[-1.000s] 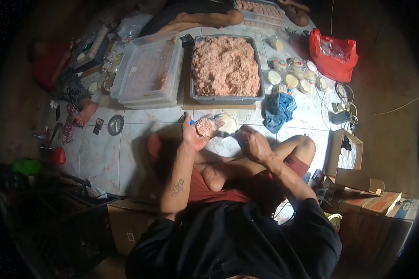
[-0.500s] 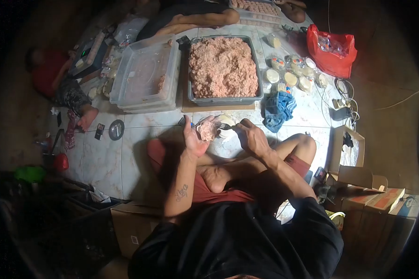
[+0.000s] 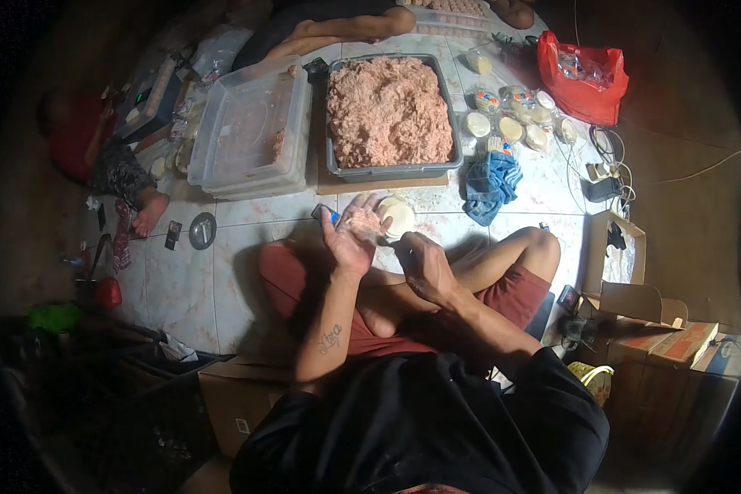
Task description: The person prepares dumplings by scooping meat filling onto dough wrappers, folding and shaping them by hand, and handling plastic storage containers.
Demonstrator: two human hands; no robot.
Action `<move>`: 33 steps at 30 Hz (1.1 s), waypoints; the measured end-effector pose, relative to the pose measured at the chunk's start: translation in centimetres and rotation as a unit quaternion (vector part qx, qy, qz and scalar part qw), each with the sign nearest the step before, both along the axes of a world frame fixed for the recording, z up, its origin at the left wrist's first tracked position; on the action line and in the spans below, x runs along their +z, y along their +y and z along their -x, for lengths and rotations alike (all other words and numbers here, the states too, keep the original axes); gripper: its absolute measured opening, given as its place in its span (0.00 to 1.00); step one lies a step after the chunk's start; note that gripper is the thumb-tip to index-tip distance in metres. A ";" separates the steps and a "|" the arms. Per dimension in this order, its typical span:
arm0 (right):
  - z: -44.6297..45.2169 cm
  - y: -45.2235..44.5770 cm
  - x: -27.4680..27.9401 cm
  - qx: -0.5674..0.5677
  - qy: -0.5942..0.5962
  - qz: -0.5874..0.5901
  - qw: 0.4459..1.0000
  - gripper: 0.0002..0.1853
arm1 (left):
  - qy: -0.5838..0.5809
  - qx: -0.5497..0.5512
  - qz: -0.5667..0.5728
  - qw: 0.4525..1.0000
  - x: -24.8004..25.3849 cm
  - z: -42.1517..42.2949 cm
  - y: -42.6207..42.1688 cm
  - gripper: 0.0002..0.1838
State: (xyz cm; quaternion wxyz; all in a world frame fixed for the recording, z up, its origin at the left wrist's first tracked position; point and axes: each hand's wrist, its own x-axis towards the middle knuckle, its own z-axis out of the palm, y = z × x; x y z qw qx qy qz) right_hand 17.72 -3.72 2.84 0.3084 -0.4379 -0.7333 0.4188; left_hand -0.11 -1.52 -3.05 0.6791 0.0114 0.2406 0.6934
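Note:
In the head view my left hand [image 3: 351, 247] is palm up, cradling a dumpling wrapper with pink minced meat [image 3: 362, 221] on it. My right hand [image 3: 424, 265] is closed round a fork [image 3: 393, 240], whose end lies near the meat and is partly blurred. Just beyond my hands, on the floor, sits a pile of round pale dumpling wrappers [image 3: 398, 216]. A grey tub [image 3: 391, 173] heaped with minced meat [image 3: 391, 111] stands farther out in front of me.
Left of the tub are stacked clear plastic boxes [image 3: 251, 177]. To its right lie a blue cloth [image 3: 491, 185], packs of round wrappers [image 3: 510, 129], a red plastic bag [image 3: 584, 82] and cables [image 3: 605, 169]. Other people's legs [image 3: 350, 31] show at the back and left.
My right hand has come lower and nearer to me, with the fork pulled across the left palm. The wrapper pile is less covered. The whole view has shifted slightly.

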 end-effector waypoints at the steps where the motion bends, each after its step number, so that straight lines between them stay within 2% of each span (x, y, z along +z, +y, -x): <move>1: -0.3 0.2 -0.9 0.001 -0.002 -0.003 1.000 0.08 | -0.015 -0.054 -0.020 0.998 0.5 0.1 0.1 0.46; 3: -0.8 0.5 -3.3 0.039 -0.067 -0.109 0.991 0.06 | -0.036 -0.058 -0.033 0.997 -0.2 0.3 0.3 0.46; 4: -1.1 0.6 -0.7 0.036 -0.118 -0.078 0.989 0.06 | -0.062 -0.026 0.003 0.998 -1.2 0.6 0.4 0.47; 5: -1.2 1.0 -0.4 0.038 -0.117 -0.080 0.989 0.06 | -0.088 0.004 0.042 0.995 -2.3 1.1 0.3 0.47; 6: -1.3 1.1 -0.2 0.022 -0.098 -0.096 0.990 0.06 | -0.081 -0.065 -0.023 0.994 -2.0 1.5 -0.1 0.45; 9: -1.9 1.4 -1.3 0.014 -0.114 -0.117 0.986 0.07 | -0.055 -0.117 0.001 0.992 -0.9 0.7 -0.2 0.47; 11: -2.8 2.4 -2.8 0.057 -0.068 -0.136 0.987 0.08 | -0.049 -0.110 0.004 0.993 -1.7 1.1 0.4 0.44; 12: -3.4 3.0 -4.1 0.061 -0.073 -0.166 0.981 0.08 | -0.006 -0.095 0.033 0.995 -1.8 1.2 0.7 0.42; 13: -3.0 2.8 -2.6 0.061 -0.074 -0.172 0.980 0.08 | 0.037 -0.082 0.067 0.994 -1.9 1.5 0.4 0.41; 14: -2.6 2.5 -1.0 -0.005 -0.039 -0.028 0.999 0.10 | 0.066 -0.125 0.026 0.990 -2.0 2.1 0.0 0.39; 15: -2.3 2.3 0.1 -0.070 -0.003 0.118 0.991 0.13 | 0.066 -0.127 0.022 0.989 -0.9 1.7 0.3 0.39; 16: -1.6 3.4 -1.8 -0.057 0.035 0.143 0.987 0.18 | 0.144 -0.174 0.012 0.974 0.8 1.0 0.3 0.39; 17: -1.6 3.8 -3.5 -0.035 0.079 0.161 0.983 0.18 | 0.222 -0.218 0.003 0.950 1.9 0.4 0.3 0.40; 18: -0.9 3.6 -2.1 -0.007 0.143 0.230 0.963 0.17 | 0.284 -0.197 -0.043 0.937 0.3 -0.1 0.9 0.42; 19: -0.5 3.7 0.3 0.024 0.205 0.293 0.933 0.16 | 0.250 -0.198 -0.103 0.942 1.8 -0.2 0.6 0.41; 21: -0.5 3.6 3.4 0.044 0.239 0.272 0.931 0.14 | 0.121 -0.259 -0.130 0.949 7.1 1.8 -0.4 0.42; 22: -0.4 3.6 4.8 0.062 0.274 0.248 0.927 0.11 | 0.148 -0.311 -0.143 0.928 9.3 2.8 -0.6 0.41; 23: -0.5 3.7 6.0 0.067 0.268 0.241 0.930 0.10 | 0.207 -0.297 -0.164 0.918 7.3 3.2 0.0 0.34; 25: -0.4 4.3 6.5 0.065 0.215 0.215 0.950 0.12 | 0.388 -0.334 -0.160 0.844 7.5 1.8 -0.4 0.27; 26: -0.2 4.3 6.8 0.041 0.179 0.218 0.959 0.13 | 0.536 -0.188 -0.244 0.786 5.7 0.8 -1.0 0.21; 27: -0.4 4.4 6.4 0.047 0.178 0.220 0.958 0.13 | 0.507 -0.152 -0.245 0.812 3.5 0.4 -1.4 0.21; 29: -0.9 4.1 5.1 -0.025 0.121 0.131 0.984 0.14 | 0.634 -0.137 -0.216 0.730 0.9 1.2 -0.9 0.21; 30: -0.2 3.5 4.6 -0.080 0.251 0.112 0.958 0.14 | 0.718 -0.091 -0.228 0.651 3.5 1.0 -0.9 0.21; 31: -1.0 3.7 3.7 -0.100 0.238 0.074 0.963 0.13 | 0.750 -0.037 -0.199 0.630 1.7 1.1 -0.5 0.19; 32: -2.0 3.8 2.7 -0.104 0.232 0.098 0.962 0.12 | 0.764 -0.066 -0.202 0.609 2.3 1.5 -0.4 0.19; 33: -2.7 3.6 1.5 -0.110 0.224 0.120 0.961 0.11 | 0.776 -0.096 -0.208 0.587 5.6 1.4 -0.2 0.20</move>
